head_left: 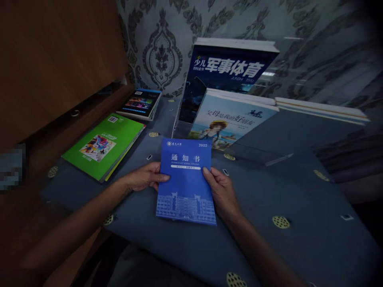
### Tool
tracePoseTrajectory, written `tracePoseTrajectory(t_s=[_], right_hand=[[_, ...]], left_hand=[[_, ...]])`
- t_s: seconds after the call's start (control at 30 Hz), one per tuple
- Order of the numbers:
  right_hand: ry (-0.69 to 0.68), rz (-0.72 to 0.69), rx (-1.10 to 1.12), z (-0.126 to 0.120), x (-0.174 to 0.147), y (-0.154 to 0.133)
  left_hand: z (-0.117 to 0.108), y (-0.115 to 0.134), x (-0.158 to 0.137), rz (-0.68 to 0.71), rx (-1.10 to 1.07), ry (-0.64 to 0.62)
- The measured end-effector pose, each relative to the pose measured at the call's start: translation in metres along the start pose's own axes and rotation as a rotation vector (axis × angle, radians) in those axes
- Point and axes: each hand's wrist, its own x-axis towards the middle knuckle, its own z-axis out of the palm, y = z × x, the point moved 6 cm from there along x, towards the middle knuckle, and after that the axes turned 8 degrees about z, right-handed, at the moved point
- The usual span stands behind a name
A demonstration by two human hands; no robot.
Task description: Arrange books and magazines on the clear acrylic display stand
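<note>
A blue booklet (186,187) with white Chinese characters, the number 2022 and a printed building on its cover is held up between both hands, cover facing me. My left hand (149,175) grips its left edge, thumb on the front. At the right edge, my right hand (220,185) grips it the same way. Just behind the booklet stands a light-blue book (233,119) showing a figure in a yellow hat. A taller dark-blue book (227,71) with large white characters rises behind that one. Both seem to lean in a clear stand.
A green book (103,145) lies on a small pile at the left, with a stack topped by a dark book (139,104) behind it. More books (323,109) stand at the right. The grey patterned tablecloth (263,247) covers the table; a wooden cabinet (56,52) borders its left side.
</note>
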Motion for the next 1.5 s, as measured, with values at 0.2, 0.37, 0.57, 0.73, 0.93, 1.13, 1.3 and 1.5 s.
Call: tracePoseTrajectory(t_s=[0.2, 0.37, 0.57, 0.73, 0.93, 1.13, 1.3, 1.5], right_hand=[[-0.007, -0.019, -0.038, 0.0011, -0.0015, -0.001], [-0.007, -0.027, -0.045, 0.0021, -0.0039, -0.0028], [-0.006, -0.03, -0.047, 0.0023, -0.0035, -0.0021], [-0.002, -0.035, -0.042, 0.0021, -0.0025, -0.0013], [0.002, -0.038, -0.045, 0.0029, -0.0039, -0.0024], [-0.008, -0.041, -0.04, 0.0031, -0.0041, -0.0019], [-0.007, -0.041, -0.025, 0.0021, -0.0021, -0.0001], [-0.028, -0.02, 0.011, 0.0033, -0.0024, -0.0003]], left_hand=[[-0.001, -0.002, 0.0007, 0.001, -0.009, 0.004], [0.0018, 0.0013, 0.0006, 0.03, -0.038, -0.008], [-0.0001, 0.0, 0.0, 0.011, -0.018, 0.017], [-0.0007, -0.0021, 0.0006, 0.021, -0.051, 0.0], [0.0018, 0.0008, -0.0005, 0.035, -0.066, -0.008], [0.0013, -0.0001, -0.0001, 0.032, -0.046, 0.007], [0.0008, -0.0006, 0.0008, 0.037, -0.052, 0.001], [0.0023, 0.0014, 0.0002, 0.022, -0.035, 0.017]])
